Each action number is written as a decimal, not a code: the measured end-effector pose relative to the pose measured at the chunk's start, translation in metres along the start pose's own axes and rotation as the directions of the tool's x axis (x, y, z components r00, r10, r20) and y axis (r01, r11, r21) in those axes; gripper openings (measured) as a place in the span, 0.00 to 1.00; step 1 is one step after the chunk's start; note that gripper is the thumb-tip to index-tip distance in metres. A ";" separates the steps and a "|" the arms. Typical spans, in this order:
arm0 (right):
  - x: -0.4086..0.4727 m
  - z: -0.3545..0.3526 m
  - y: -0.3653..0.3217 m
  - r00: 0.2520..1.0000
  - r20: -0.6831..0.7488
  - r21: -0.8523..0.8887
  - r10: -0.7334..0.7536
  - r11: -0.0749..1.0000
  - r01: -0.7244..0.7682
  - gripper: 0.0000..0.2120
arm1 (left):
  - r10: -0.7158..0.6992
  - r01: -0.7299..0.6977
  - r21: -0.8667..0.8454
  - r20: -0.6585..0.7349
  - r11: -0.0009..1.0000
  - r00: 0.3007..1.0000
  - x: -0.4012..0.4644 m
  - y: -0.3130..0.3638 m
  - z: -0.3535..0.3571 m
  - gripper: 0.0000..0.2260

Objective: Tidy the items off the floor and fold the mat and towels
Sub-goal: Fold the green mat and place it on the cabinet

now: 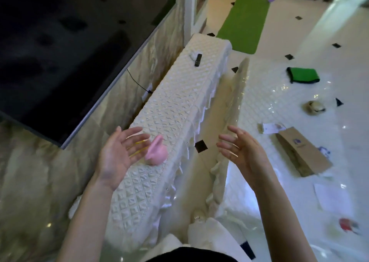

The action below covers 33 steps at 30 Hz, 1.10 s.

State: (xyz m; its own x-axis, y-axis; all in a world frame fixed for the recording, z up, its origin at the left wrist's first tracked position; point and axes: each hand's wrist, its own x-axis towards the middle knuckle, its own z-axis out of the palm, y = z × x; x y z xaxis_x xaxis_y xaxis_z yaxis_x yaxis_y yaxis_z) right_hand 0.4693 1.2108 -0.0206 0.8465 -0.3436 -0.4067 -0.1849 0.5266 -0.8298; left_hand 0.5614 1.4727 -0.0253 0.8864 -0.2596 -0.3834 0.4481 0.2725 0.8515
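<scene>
Both hands are raised with palms turned inward and fingers loosely spread, so neither grip holds anything: the left hand (117, 153) hangs over the near part of a long, narrow ledge covered in cream quilted fabric (171, 109), and the right hand (242, 151) hovers well apart from it, over the glossy white tiled floor with small black diamond insets (311, 41). Just beyond the left fingertips a small pink rabbit-shaped toy (156, 151) rests on the quilted cover, with a few thin yellow strands beside it that are too blurred to identify. Farther along the same ledge, well past the left hand, lies a slim black remote control (198, 60). Beyond the right hand, a folded green cloth with dark edging (303, 74) sits on the floor, and much farther off a long green mat (245, 22) lies flat and unfolded. To the right of the right hand lie a flattened brown paper bag (303, 153) and a small round cream-coloured object (314, 107).
</scene>
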 end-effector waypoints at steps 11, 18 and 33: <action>-0.120 -0.063 0.035 0.913 -0.388 0.059 -0.128 0.985 0.163 0.11 | -0.190 0.125 0.259 0.244 0.958 0.951 -0.014 -0.043 0.041 0.16; -0.213 -0.114 0.061 0.715 -0.687 0.115 -0.131 0.952 0.285 0.11 | -0.330 0.184 0.363 0.398 0.914 0.856 -0.040 -0.090 0.117 0.11; -0.364 -0.277 0.057 0.328 -0.940 0.073 -0.092 0.886 0.459 0.10 | -0.596 0.060 0.659 0.632 0.750 0.496 -0.171 -0.231 0.340 0.12</action>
State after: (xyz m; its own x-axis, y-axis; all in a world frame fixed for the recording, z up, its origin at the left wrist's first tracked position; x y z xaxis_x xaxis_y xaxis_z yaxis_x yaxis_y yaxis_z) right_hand 0.0121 1.1502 -0.0259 -0.1743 -0.8925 -0.4161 0.2609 0.3656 -0.8935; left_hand 0.2666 1.1390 -0.0345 0.0989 -0.8766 -0.4710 0.3125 -0.4220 0.8510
